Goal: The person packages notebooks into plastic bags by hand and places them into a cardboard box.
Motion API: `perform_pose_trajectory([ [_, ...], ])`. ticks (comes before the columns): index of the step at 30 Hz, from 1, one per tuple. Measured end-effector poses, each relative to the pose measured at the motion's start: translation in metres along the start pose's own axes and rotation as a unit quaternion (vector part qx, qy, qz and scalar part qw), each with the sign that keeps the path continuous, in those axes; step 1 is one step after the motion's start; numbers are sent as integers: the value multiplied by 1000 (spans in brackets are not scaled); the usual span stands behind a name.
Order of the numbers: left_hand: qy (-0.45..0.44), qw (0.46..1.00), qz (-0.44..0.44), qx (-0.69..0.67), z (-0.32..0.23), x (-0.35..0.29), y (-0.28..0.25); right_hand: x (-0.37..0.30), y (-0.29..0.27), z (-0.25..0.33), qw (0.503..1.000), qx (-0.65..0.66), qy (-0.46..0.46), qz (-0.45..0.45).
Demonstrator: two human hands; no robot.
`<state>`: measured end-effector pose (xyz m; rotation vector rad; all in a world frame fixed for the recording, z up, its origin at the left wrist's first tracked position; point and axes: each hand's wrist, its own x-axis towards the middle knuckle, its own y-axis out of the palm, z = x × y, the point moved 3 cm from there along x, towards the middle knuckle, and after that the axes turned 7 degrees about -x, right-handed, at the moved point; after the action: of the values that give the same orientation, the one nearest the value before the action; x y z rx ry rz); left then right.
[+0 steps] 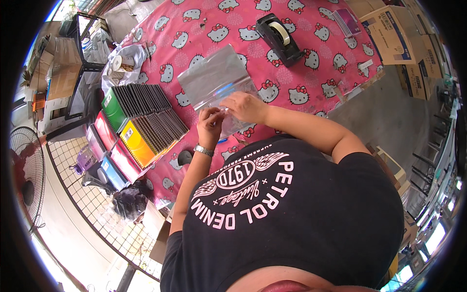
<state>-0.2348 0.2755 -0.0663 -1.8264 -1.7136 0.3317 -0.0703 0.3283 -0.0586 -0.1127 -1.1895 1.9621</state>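
A clear plastic bag (210,78) lies on the pink patterned tablecloth (292,78) in front of me, its flat sheet shiny and greyish. My left hand (210,119) has its fingers closed in a pinch at the bag's near part. Beside it, almost touching, my right hand (243,107) bends over the same part with curled fingers, also closed on the plastic. A blue strip (224,89) shows just beyond my right fingers; I cannot tell whether it is printed on the bag or inside it. The fingertips partly cover what they pinch.
Stacks of colourful spiral notebooks (141,141) stand at the left. Behind them sits a white plastic bag (124,65) with tape rolls. A black tape dispenser (279,39) is at the far side, a purple notebook (345,23) at the far right. Cardboard boxes (389,36) stand beyond the table's right edge.
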Motion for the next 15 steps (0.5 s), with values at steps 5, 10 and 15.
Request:
perform_pose_trajectory([
  [5, -78, 996, -44, -14, -5, 5, 4, 3, 4, 0, 987, 66, 143, 14],
  [10, -223, 975, -15, 7, -14, 21, 2, 19, -17, -9, 978, 4, 206, 30],
  [15, -267, 956, 59, 110, -14, 33, -10, -15, -123, -114, 870, 101, 435, -210],
])
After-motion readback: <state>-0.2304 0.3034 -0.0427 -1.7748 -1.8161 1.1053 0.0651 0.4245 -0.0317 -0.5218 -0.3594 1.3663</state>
